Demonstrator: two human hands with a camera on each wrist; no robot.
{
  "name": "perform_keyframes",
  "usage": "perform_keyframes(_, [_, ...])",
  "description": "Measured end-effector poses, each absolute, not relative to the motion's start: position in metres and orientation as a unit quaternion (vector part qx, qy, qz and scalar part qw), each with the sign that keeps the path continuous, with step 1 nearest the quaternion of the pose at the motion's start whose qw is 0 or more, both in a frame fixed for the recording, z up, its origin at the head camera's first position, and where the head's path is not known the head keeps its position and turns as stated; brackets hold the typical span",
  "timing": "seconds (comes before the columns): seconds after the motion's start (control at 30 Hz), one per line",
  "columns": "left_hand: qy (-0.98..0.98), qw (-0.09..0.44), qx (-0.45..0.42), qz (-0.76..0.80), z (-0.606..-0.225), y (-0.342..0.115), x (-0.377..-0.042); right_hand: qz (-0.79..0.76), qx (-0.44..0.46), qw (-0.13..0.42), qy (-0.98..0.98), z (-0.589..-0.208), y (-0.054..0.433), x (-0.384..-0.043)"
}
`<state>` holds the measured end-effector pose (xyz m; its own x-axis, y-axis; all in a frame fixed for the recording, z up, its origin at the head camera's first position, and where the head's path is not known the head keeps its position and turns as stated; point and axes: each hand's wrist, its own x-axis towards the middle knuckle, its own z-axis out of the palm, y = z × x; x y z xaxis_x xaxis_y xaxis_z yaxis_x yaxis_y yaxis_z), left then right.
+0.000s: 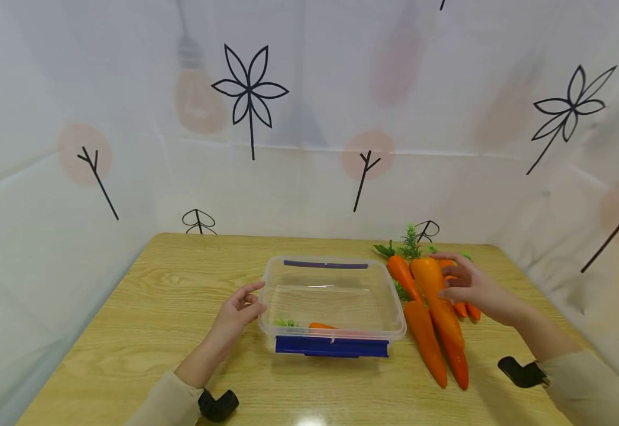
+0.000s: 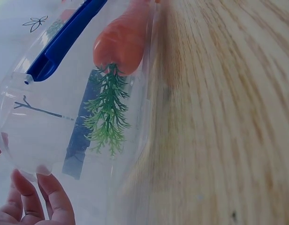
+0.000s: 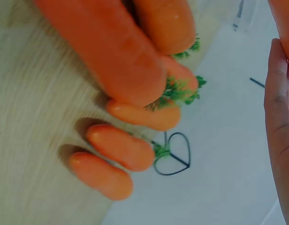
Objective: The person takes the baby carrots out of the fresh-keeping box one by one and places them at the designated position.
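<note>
A clear plastic food container point(image 1: 333, 332) with blue clips stands mid-table, a carrot point(image 2: 123, 42) with feathery green leaves inside it. My left hand point(image 1: 233, 313) is at its left end, loosely bent fingertips touching the rim. To the right, my right hand point(image 1: 476, 290) grips the thick upper part of a big orange carrot point(image 1: 430, 278), fingers over its far side and thumb nearer me. In the right wrist view, only part of that hand point(image 3: 279, 112) shows against the carrot at the edge.
Two large carrots point(image 1: 425, 343) lie partly under and beside the gripped one. Several smaller carrots point(image 3: 121, 147) lie behind my right hand, and another carrot point(image 1: 401, 273) is beside the container's right end. A printed white cloth point(image 1: 309, 195) hangs behind the wooden table point(image 1: 176, 296).
</note>
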<state>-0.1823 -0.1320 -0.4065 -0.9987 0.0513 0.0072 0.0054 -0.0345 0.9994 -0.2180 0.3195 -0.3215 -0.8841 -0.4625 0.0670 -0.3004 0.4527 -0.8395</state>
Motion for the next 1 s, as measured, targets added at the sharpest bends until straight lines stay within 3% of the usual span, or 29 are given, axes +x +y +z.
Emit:
perform_keyframes(0.6, [0.693,0.016,0.022,0.720,-0.407,-0.131,-0.182,-0.527,-0.201,0.092,0.820,-0.353,0.368,-0.212])
perform_keyframes(1.0, [0.691,0.012,0.023,0.722,-0.406,-0.129,-0.181,-0.552,-0.130,0.107,0.817,-0.376,0.390,-0.211])
